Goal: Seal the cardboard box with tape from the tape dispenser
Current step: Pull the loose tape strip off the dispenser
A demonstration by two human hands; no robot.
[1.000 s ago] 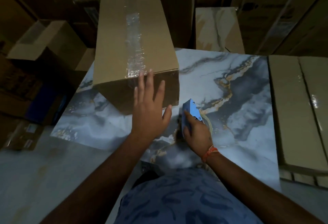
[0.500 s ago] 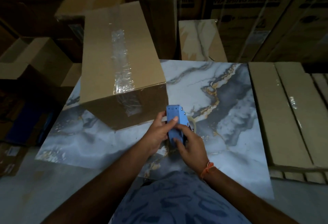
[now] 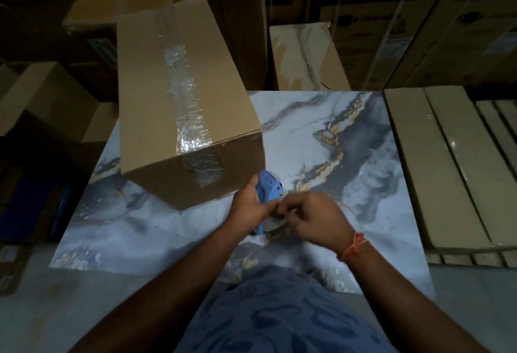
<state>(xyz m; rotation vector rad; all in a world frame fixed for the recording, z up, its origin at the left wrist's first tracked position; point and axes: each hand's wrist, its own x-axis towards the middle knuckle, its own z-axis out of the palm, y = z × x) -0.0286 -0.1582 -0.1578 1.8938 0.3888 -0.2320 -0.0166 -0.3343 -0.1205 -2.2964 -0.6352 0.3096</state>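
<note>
A long cardboard box [image 3: 151, 78] lies on the marbled tabletop [image 3: 321, 140], a strip of crinkled clear tape [image 3: 187, 109] running along its top seam and down its near end. Just in front of the box's near right corner, my left hand [image 3: 249, 208] grips the blue tape dispenser [image 3: 267, 191]. My right hand [image 3: 313, 219] is curled beside it, fingertips pinching at the tape roll under the dispenser; what they hold is hidden and blurred.
Flat taped cartons [image 3: 447, 162] are stacked along the right edge of the table. Large appliance boxes [image 3: 377, 17] stand behind, and open cardboard boxes [image 3: 42, 101] crowd the left. A marbled slab [image 3: 305, 59] leans at the back.
My left hand left the box end and took hold of the dispenser. My right hand shifted from the dispenser's handle to the tape roll side. The dispenser rose slightly toward the box corner.
</note>
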